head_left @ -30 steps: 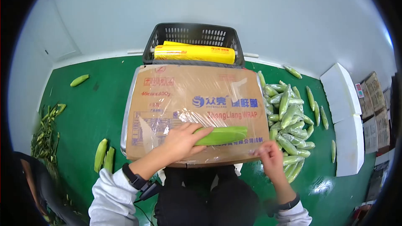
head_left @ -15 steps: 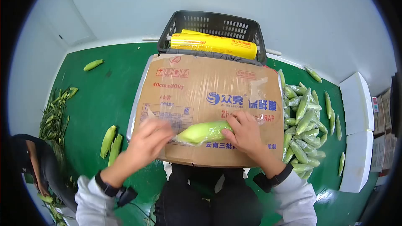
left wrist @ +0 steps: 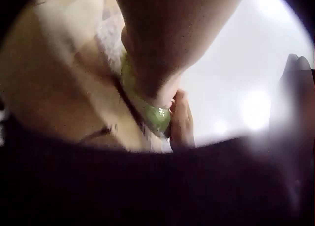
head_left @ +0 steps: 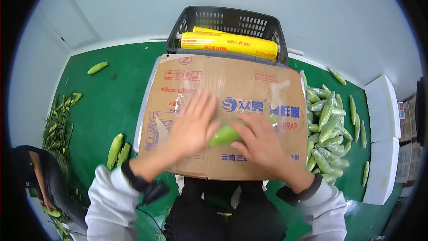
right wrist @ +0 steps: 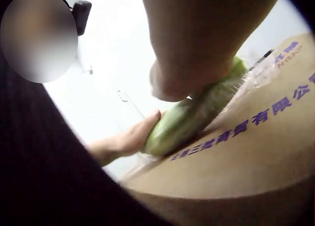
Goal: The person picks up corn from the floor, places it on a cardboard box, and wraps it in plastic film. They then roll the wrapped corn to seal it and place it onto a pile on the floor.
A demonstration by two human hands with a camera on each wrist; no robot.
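Observation:
An ear of corn (head_left: 224, 135) in its green husk lies over the cardboard sheet, with clear film shining on it in the right wrist view. My right hand (head_left: 260, 143) grips it from above, thumb on the near side and fingers over the top, hiding its right part. At its left end is my left hand (head_left: 194, 122), fingers straight and pointing away from me, slightly blurred. The left wrist view shows the rounded green corn end (left wrist: 158, 119) beside the hands. Clear film also covers the printed cardboard (head_left: 178, 165).
Behind the cardboard stands a black basket (head_left: 285, 40) with yellow film rolls (head_left: 229, 43). Wrapped corn (head_left: 330, 125) is heaped on the floor at right, near white foam boxes (head_left: 382, 107). Two unwrapped ears (head_left: 115, 151) and husk scraps (head_left: 58, 129) lie left, near another person (head_left: 49, 183).
My right hand moved from the film at the right onto the corn. The left let go of the corn, went to its left end, and now its fingers are straight. The corn turned and shifted slightly away.

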